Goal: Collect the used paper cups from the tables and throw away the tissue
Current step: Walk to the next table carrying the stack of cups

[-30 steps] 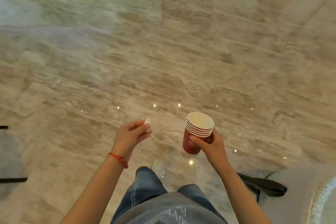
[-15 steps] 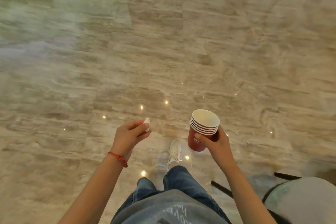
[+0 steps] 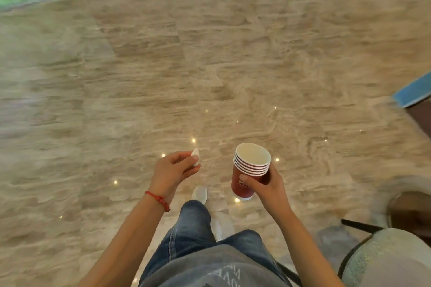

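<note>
A person crosses a polished marble floor (image 3: 210, 65) with the clearing job seemingly most of the way through. The right hand (image 3: 265, 185) is wrapped around a nested stack of red paper cups (image 3: 248, 171), thumb across the front of the outer cup, the stack held upright at waist height with about six rims showing. The left hand (image 3: 175, 169) has its grip closed to a pinch, fingertips and thumb holding a small white crumpled tissue (image 3: 195, 157) out in front of the body. Jeans and a pale sneaker (image 3: 199, 194) show below, mid-stride. A cushioned chair (image 3: 384, 261) sits at lower right; no counter and no bin is in view. Judging by this, the cups are gathered and what remains is finding a bin for the tissue, and likely the cups too.
</note>
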